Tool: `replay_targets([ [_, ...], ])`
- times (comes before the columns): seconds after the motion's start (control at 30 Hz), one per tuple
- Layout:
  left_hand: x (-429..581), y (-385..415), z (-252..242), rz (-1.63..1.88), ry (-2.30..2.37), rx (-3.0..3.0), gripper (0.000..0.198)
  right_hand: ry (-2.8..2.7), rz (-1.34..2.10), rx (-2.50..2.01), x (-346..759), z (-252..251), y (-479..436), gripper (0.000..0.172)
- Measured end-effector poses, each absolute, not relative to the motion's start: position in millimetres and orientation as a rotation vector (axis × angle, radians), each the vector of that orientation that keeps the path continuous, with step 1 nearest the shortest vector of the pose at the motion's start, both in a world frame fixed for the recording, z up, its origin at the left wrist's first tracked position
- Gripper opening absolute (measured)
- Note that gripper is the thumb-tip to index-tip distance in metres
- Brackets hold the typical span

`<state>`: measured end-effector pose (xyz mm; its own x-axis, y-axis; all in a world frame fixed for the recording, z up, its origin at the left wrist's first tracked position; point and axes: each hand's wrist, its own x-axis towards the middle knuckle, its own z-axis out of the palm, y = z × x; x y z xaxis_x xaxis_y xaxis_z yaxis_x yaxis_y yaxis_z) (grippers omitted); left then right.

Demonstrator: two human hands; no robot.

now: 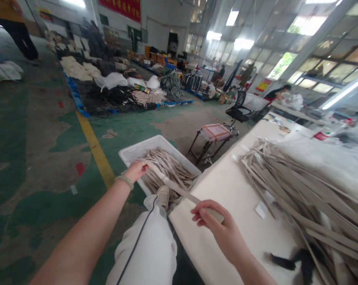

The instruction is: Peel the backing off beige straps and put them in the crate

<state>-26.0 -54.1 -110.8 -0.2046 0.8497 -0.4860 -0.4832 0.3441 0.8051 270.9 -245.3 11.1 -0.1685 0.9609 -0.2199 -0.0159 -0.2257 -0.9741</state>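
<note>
A flat beige webbing strap [179, 189] stretches between my two hands. My left hand [137, 171], with a pale bangle at the wrist, is closed on its far end above a white plastic bin [128, 152]. Close to the table edge, my right hand [216, 217] is closed round the nearer part, and a short piece shows behind its fingers. Inside the bin lies a heap of similar beige straps [164, 158]. More straps [286, 190] are piled loosely on the white table [202, 237] to the right.
My shoe [163, 196] is beside the bin. Beyond it stand a small stool [214, 132] and a black office chair [240, 109]. Black strips [300, 261] lie on the table. Pallets [78, 99] hold heaped material. People [278, 94] are in the background.
</note>
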Motion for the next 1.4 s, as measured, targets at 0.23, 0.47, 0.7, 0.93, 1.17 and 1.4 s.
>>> replay_targets([
  [0.23, 0, -22, -44, 1.201, 1.452, 0.687, 0.028, -0.946, 1.392, -1.688, 326, -13, -219, 0.042],
  [0.47, 107, -92, 10, 0.744, 1.12, 1.286, 0.024, -1.513, 0.079, -2.089, 452, -44, -284, 0.032],
  [0.7, 223, -173, 77, 0.158, 0.717, 2.237, 0.031, -1.552, 0.146, -2.179, 481, -44, -246, 0.026],
  [0.93, 269, -217, 56, 0.308, 0.822, 2.462, 0.02, -1.257, 0.44, -1.926, 478, -39, -248, 0.018],
  [1.17, 297, -214, 1, 0.561, 0.489, 2.279, 0.031, -1.031, 1.024, -1.452, 463, -28, -318, 0.041],
  [1.4, 297, -212, 0, 0.634, 0.657, 2.226, 0.017, -0.941, 1.109, -1.304, 477, -35, -325, 0.041],
])
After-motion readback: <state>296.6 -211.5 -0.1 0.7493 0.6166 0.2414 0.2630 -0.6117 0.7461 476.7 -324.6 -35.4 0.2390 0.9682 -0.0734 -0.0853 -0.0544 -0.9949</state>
